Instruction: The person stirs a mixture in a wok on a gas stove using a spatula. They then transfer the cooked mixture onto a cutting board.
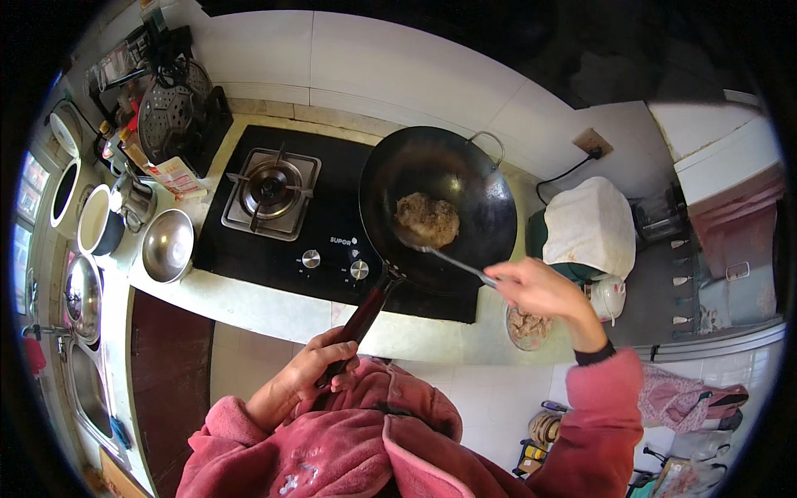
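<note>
My left hand [324,361] is closed around the dark red handle [368,311] of a black wok [398,159], which sits over the right side of the gas cooktop [348,187]. Inside the wok lies a browned, lumpy mass of food [428,219]. My right hand [538,286] grips a metal spatula [461,266] by its shank or handle. Its head reaches the lower edge of the food and is partly hidden there. Below my right hand, a clear bowl [528,328] of pale meat pieces stands on the counter, partly covered by the hand.
A bare burner [271,187] is on the left of the cooktop. A steel bowl [168,246], a metal pitcher [134,196] and an enamel pot [99,219] stand left of it. A cloth-covered appliance [588,224] stands right of the wok. The sink [90,386] is far left.
</note>
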A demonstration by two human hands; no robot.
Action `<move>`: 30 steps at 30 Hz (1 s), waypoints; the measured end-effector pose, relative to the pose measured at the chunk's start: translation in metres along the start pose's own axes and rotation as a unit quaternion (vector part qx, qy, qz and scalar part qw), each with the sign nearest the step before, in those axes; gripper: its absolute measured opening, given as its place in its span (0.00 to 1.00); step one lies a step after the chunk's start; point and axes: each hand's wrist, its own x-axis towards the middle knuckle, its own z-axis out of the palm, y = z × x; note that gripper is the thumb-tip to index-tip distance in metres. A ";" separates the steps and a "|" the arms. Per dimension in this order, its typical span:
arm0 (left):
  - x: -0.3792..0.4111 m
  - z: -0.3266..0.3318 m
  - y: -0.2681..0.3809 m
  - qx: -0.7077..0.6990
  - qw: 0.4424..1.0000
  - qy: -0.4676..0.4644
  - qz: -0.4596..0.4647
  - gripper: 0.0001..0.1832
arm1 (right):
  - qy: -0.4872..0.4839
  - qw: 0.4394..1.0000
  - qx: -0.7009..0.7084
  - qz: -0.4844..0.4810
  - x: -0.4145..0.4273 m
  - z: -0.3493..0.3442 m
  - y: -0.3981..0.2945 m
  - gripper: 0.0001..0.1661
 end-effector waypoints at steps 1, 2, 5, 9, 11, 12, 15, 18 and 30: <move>0.000 -0.001 0.000 0.002 1.000 0.000 0.001 0.14 | 0.015 1.000 0.001 -0.011 0.010 0.004 0.003 0.21; 0.000 -0.002 -0.001 -0.001 1.000 -0.002 0.003 0.15 | 0.031 0.999 0.002 -0.021 0.016 0.007 0.005 0.22; -0.001 -0.002 -0.001 -0.005 1.000 -0.004 0.008 0.15 | -0.007 0.999 0.029 0.027 0.010 -0.005 -0.006 0.20; -0.006 0.005 0.004 0.018 1.000 0.010 0.005 0.15 | -0.075 0.995 0.048 0.049 -0.005 -0.017 -0.006 0.22; -0.004 0.006 0.003 0.025 1.000 0.006 -0.001 0.16 | -0.040 0.994 0.084 0.055 0.011 -0.004 0.002 0.22; -0.003 0.004 0.001 0.018 1.000 0.005 -0.001 0.16 | -0.023 0.993 0.102 0.056 0.018 0.003 0.002 0.22; -0.003 -0.001 -0.001 0.028 0.999 0.016 0.009 0.16 | 0.007 0.996 0.077 0.036 0.016 0.016 0.000 0.23; -0.001 0.001 0.001 0.033 0.999 0.012 0.011 0.16 | -0.024 0.996 0.078 0.032 -0.004 0.014 -0.008 0.23; 0.001 0.000 -0.001 0.047 0.999 0.001 0.013 0.17 | 0.074 0.995 0.004 -0.061 0.012 0.051 0.018 0.22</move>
